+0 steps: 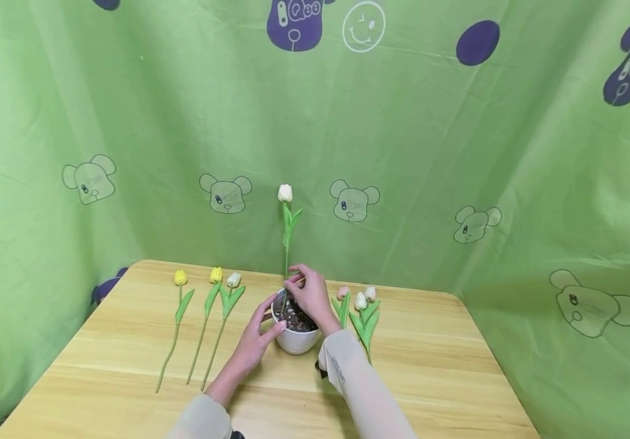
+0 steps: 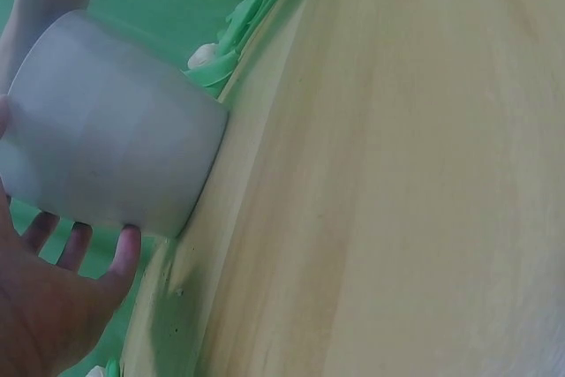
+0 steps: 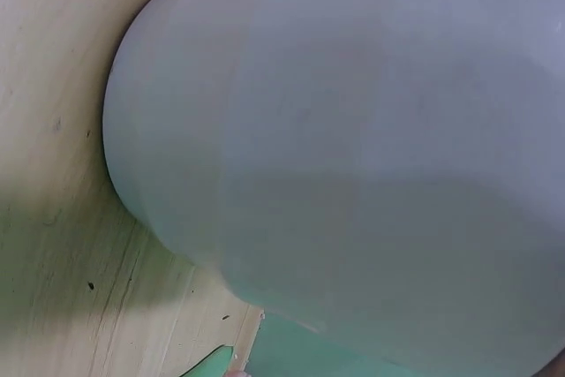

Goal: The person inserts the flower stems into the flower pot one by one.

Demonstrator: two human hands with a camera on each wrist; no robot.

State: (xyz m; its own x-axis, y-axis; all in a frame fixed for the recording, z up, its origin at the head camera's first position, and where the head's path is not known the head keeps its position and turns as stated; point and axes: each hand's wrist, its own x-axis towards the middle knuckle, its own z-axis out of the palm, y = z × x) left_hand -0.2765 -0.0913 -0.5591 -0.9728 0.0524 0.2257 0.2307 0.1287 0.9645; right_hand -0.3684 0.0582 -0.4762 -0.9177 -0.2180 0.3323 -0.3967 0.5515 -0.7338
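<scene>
A white flower pot (image 1: 296,341) with dark soil (image 1: 296,318) stands on the table, and its smooth side fills most of the right wrist view. My left hand (image 1: 253,341) holds the pot from the left, thumb at the near rim and fingers around the far side. Its fingers curve under the pot's side (image 2: 115,130) in the left wrist view. Upright in the pot stands a white tulip (image 1: 285,194) with green leaves. My right hand (image 1: 310,297) pinches its stem low down, just above the soil; the stem's lower end is partly hidden by the fingers.
On the wooden table (image 1: 430,366), a yellow tulip (image 1: 180,278), another yellow tulip (image 1: 216,275) and a white tulip (image 1: 233,280) lie left of the pot. A pink tulip (image 1: 343,292) and two white tulips (image 1: 361,300) lie right, partly behind my sleeve. Green curtain (image 1: 413,152) surrounds the table.
</scene>
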